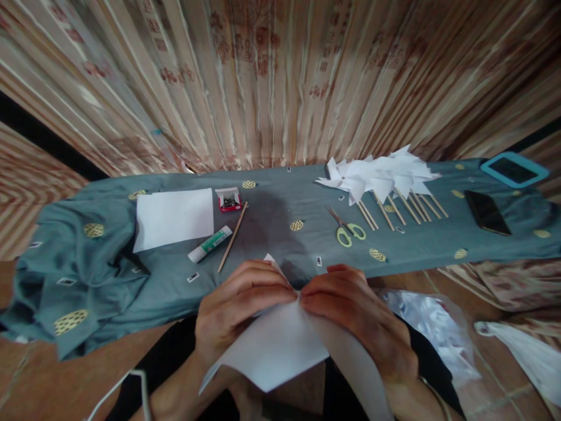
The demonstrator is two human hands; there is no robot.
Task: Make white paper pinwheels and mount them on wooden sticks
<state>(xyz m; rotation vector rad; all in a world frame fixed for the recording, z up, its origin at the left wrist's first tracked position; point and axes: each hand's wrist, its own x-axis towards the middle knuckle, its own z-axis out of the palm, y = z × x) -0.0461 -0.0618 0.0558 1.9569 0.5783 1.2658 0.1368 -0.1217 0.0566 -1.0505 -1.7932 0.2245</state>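
White paper sheet point(280, 345) held over the lap, mid-fold: left hand point(239, 310) and right hand point(350, 310) pinch its crease together. Finished pinwheels point(381, 178) piled on table point(272, 216); spare sheet point(174, 217), one stick point(232, 237) unused. Judged partway.

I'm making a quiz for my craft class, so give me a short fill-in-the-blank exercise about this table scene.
1. Both hands, left hand and right hand, pinch a sheet of white ____.
2. The scissors have ____ handles.
3. The glue stick lies just below the blank ____ sheet.
4. The pinwheels sit on wooden ____.

Missing words: paper; green; white; sticks
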